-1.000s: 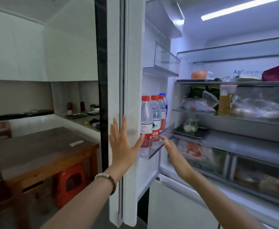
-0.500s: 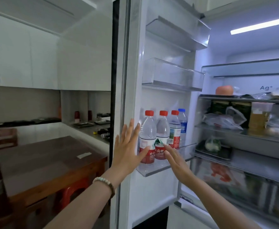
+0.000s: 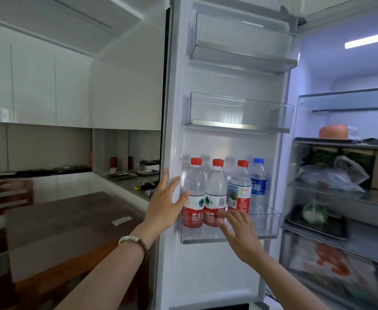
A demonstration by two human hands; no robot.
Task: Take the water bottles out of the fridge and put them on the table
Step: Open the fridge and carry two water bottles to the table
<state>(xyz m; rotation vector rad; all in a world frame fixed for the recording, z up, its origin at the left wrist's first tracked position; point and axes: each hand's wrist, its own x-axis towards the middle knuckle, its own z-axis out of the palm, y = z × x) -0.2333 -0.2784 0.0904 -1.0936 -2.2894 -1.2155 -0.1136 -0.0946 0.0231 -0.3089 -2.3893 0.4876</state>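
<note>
Both arms reach forward. The left hand (image 3: pixel 164 205) is raised with fingers (image 3: pixel 166 179) spread; the right hand (image 3: pixel 239 231) is lower, palm down, empty.

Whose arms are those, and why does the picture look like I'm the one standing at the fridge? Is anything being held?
There is no machine here. The arms belong to a person wearing a camera on their head, so you see what they see, looking forward and down.

The fridge door is open. In its lowest door shelf stand four water bottles: three with red caps and one with a blue cap.

The left hand is open, its fingers spread beside the leftmost bottle. The right hand is open too, fingers at the front of the shelf. Neither hand holds anything.

To the left is the wooden table, where the bottles should go. A small pale thing lies on it; I cannot tell what it is.
</note>
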